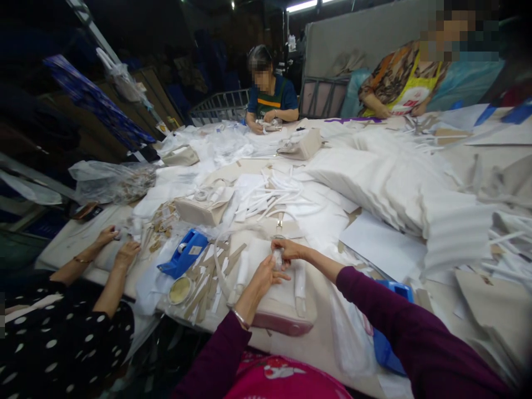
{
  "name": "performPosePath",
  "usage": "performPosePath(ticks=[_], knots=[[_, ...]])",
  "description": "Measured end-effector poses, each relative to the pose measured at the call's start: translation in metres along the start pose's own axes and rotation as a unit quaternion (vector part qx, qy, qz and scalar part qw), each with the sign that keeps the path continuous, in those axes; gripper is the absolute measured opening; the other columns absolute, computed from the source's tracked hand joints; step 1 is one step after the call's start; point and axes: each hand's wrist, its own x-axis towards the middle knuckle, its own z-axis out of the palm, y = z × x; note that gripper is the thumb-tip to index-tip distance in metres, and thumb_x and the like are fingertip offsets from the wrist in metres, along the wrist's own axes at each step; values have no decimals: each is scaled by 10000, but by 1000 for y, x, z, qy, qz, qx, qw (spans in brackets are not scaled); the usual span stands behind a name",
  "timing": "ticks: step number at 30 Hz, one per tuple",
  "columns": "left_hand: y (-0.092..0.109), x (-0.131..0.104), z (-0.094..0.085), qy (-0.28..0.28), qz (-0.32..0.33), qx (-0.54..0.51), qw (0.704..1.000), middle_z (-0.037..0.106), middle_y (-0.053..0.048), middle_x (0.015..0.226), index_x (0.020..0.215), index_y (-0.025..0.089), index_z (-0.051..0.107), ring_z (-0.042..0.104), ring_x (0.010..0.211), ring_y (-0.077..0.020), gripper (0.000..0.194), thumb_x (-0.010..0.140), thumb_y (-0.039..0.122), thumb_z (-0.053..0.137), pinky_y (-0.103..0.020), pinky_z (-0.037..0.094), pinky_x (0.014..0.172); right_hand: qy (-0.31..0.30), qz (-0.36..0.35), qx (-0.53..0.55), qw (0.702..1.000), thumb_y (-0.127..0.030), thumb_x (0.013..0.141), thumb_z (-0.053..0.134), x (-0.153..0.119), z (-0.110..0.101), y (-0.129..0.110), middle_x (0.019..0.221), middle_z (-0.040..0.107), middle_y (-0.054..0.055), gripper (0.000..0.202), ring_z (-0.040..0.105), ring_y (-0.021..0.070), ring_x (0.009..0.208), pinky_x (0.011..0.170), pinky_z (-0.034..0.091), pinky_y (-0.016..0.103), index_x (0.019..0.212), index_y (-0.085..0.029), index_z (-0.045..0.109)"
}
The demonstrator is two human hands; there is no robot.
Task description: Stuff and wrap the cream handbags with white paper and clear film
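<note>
A beige handbag [266, 307] with a pinkish base [282, 324] lies flat before me. White-wrapped handle parts [300, 288] run along its two sides. Above the bag, my left hand [264, 274] and my right hand [286, 250] meet at a small white-wrapped piece [277, 257]. My right fingers pinch its top and side. The left thumb and index finger grip it lower down, while the other left fingers stretch out. What is inside the wrapping cannot be made out. Just beyond my hands is a gold-coloured metal clasp [279, 224] on a strap.
To the left are a blue tape dispenser [185, 254], a round tub [180, 290] and loose beige strips. Another blue dispenser [388, 349] sits by my right arm. White foam sheets [386, 177] pile up at right. A co-worker's hands [124, 255] are close on the left; two people work opposite.
</note>
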Motion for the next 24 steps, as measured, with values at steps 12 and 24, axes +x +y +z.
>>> performPosePath(ticks=[12,24], knots=[[-7,4,7,43,8,-16,999,558,14,680,1002,179,491,662,551,-167,383,782,473,602,-188,316,409,-30,-16,46,998,-68,473,467,0,-1,6,689,562,-47,459,570,151,495,528,491,318,911,-203,443],[-9,6,7,94,-46,-99,990,628,-17,708,828,182,516,688,748,-222,216,758,321,666,-268,439,641,422,-24,-31,906,-56,593,460,-42,4,21,1036,567,62,509,565,142,800,800,466,311,1083,-181,514]])
